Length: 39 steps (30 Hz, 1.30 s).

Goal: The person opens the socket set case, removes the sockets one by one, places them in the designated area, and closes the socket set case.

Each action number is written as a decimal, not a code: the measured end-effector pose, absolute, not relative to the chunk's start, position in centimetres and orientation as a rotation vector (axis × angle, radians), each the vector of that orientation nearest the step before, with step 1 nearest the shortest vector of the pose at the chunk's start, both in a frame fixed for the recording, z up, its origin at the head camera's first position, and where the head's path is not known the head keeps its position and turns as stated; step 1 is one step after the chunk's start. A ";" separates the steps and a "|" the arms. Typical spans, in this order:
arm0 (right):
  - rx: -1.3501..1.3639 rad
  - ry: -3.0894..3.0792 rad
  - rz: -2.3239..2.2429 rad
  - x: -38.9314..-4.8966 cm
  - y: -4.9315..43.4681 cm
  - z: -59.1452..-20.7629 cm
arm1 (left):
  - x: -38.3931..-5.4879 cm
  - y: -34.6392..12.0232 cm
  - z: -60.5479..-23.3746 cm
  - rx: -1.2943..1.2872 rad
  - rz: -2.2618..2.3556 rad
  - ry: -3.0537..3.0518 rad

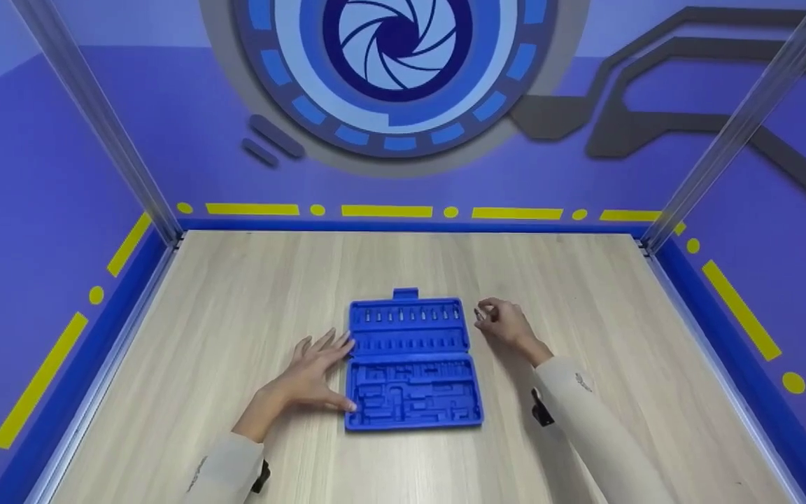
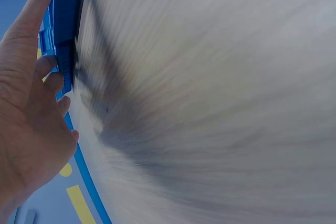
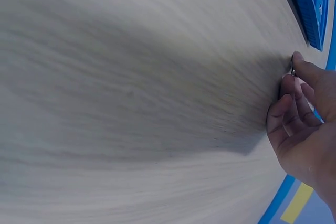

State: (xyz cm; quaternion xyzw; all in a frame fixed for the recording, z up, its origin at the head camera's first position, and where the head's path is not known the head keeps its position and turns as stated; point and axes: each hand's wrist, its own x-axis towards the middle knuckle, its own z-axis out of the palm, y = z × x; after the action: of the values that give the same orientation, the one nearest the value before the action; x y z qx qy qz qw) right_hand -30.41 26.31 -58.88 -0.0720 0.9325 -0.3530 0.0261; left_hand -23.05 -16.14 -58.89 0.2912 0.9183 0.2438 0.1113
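Observation:
An unfolded blue plastic bit case (image 1: 413,424) lies on the table, its latch tab (image 1: 406,293) pointing away from me. Several small metal bits (image 1: 412,315) stand in a row in the far half; the near half has moulded hollows with nothing in them. Along the case's left side rests my left hand (image 1: 310,374), fingers spread, thumb on the near corner and fingertips at the rim near the hinge. Just right of the far half, my right hand (image 1: 508,325) pinches a small metal bit (image 3: 293,70) between thumb and index finger.
The pale wood-grain table (image 1: 249,273) is bounded by blue printed panels (image 1: 403,182) at the back and sides. Metal corner posts (image 1: 105,119) rise at the back left and back right.

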 end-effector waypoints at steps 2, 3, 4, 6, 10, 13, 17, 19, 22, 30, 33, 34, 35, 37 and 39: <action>-0.264 2.886 -1.070 -30.4 26.3 -58.9 | -23.0 -16.1 -59.0 0.857 0.708 2.702; -0.283 2.889 -1.060 -30.4 26.3 -58.9 | -23.0 -16.1 -59.0 0.857 0.705 2.703; -0.299 2.889 -1.053 -30.4 26.3 -59.0 | -23.0 -16.1 -59.1 0.858 0.700 2.704; -0.315 2.896 -1.051 -30.3 26.3 -59.1 | -23.0 -16.1 -59.1 0.861 0.711 2.702; -0.305 2.905 -1.059 -30.4 26.3 -59.3 | -23.0 -16.1 -59.1 0.863 0.733 2.689; -0.280 2.895 -1.061 -30.6 26.4 -59.2 | -23.0 -16.1 -58.9 0.872 0.738 2.690; -0.260 2.842 -1.081 -30.9 26.5 -58.5 | -23.1 -16.0 -58.7 0.882 0.748 2.695; -0.263 2.835 -1.073 -31.1 26.5 -57.9 | -23.2 -16.0 -58.7 0.882 0.750 2.697; -0.288 2.860 -1.057 -31.6 26.4 -56.9 | -23.3 -16.1 -58.7 0.875 0.737 2.700; -0.431 2.823 -1.183 -32.6 23.7 -54.9 | -23.3 -16.2 -58.8 0.852 0.707 2.698; -0.475 2.757 -1.246 -32.7 21.7 -54.7 | -23.3 -16.2 -58.7 0.852 0.713 2.692; -0.488 2.726 -1.271 -32.7 20.9 -54.8 | -23.2 -16.2 -58.7 0.851 0.711 2.692; -0.505 2.690 -1.300 -32.7 20.2 -54.8 | -23.2 -16.2 -58.7 0.856 0.713 2.694; -0.532 2.633 -1.330 -32.7 18.7 -54.8 | -23.2 -16.2 -58.9 0.868 0.718 2.699; -0.544 2.593 -1.332 -32.6 17.1 -54.9 | -23.1 -16.3 -59.0 0.878 0.720 2.703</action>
State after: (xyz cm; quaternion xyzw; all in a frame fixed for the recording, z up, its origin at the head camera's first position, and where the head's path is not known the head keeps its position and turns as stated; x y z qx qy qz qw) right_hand -32.58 17.10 -54.93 -0.1826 0.8711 -0.4474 0.0878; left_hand -23.12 -16.26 -59.00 0.2977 0.9169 0.2443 0.1049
